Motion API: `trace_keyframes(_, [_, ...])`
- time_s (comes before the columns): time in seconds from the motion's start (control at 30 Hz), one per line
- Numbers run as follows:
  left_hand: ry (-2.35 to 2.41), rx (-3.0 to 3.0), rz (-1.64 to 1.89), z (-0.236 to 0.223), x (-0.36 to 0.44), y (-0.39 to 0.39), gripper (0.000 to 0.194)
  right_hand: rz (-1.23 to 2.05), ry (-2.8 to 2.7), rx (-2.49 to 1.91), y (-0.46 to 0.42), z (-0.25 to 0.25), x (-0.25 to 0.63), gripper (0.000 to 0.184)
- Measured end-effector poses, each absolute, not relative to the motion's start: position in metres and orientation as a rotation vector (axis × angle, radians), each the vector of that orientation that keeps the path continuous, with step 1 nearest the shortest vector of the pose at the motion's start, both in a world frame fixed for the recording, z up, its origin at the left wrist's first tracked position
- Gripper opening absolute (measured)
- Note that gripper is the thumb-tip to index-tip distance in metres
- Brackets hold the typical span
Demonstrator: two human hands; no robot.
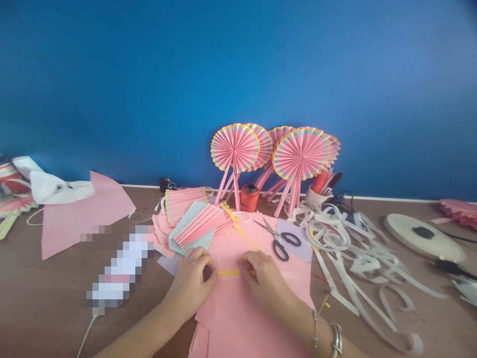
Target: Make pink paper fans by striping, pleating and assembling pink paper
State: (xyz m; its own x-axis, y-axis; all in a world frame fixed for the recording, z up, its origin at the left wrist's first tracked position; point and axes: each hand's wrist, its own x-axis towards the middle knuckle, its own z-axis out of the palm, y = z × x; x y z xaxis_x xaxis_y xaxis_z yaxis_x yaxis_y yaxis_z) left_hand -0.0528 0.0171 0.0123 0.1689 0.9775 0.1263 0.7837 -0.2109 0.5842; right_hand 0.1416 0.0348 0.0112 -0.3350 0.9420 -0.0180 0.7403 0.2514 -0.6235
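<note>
A narrow yellow paper strip (229,273) runs level between my two hands over a sheet of pink paper (261,313). My left hand (196,276) has its thumb and fingertips pinched at the strip's left end. At the other end, the bent fingers of my right hand (263,276) close on the strip and partly hide it. Black-handled scissors (281,239) lie partly open beyond my right hand, on the paper. Just past my left hand are pleated pink pieces (197,224) and a light blue sheet (175,241). Another yellow strip (246,236) slants across the pink paper.
Several round pleated pink paper fans (235,148) stand against the blue wall, beside an orange spool (249,199). Curled white strips (357,263) cover the right side. A pale oval object (421,236) lies farther right. Leftward are a pink sheet (78,219) and a pixelated object (121,268).
</note>
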Motion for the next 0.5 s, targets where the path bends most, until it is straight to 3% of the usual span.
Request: trace_keyframes(0.5, [1.673, 2.069, 0.682, 0.0105, -0.0539, 0.0192, 0.012, 0.769, -2.172, -1.529, 0.0349, 0.0100, 0.1424, 0.025])
